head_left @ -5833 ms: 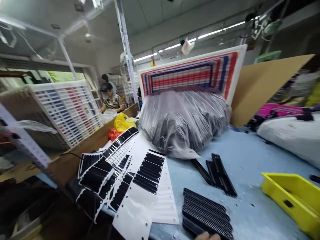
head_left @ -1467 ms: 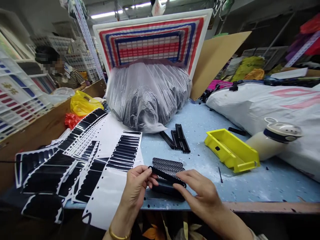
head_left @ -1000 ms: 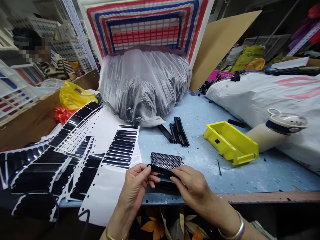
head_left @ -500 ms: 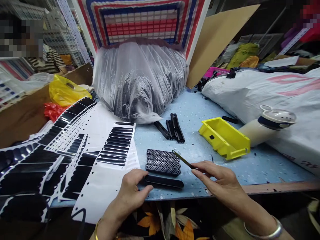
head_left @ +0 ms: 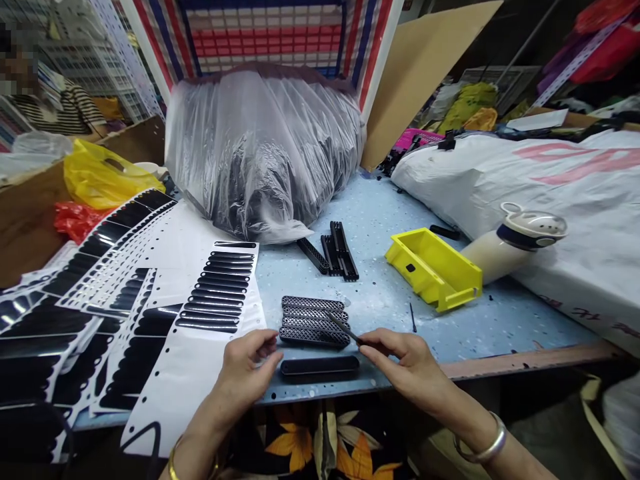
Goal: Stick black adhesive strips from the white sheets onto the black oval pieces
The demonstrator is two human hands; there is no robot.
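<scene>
Between thumb and fingertips my right hand [head_left: 407,360] pinches a thin dark strip [head_left: 343,327], its far end over the textured black pieces. My left hand [head_left: 251,363] is empty, thumb and index finger apart, just beside the left end of a smooth black bar [head_left: 320,367]. That bar lies flat near the table's front edge. Right behind it, several black pieces [head_left: 314,320] with a lattice pattern lie side by side. To my left is a white sheet [head_left: 165,380] bearing a column of glossy black strips [head_left: 217,287].
Farther back lie more black pieces [head_left: 340,250] and a large clear bag [head_left: 265,147]. On the right are a yellow bin [head_left: 433,270], a cream bottle [head_left: 500,247] and a white sack [head_left: 560,193]. More sheets of black strips [head_left: 30,367] cover the left side, where a person [head_left: 60,100] is behind.
The view has shifted slightly. My left hand has drawn back a little from the bar's end. My right hand has moved left with the strip, which now looks darker.
</scene>
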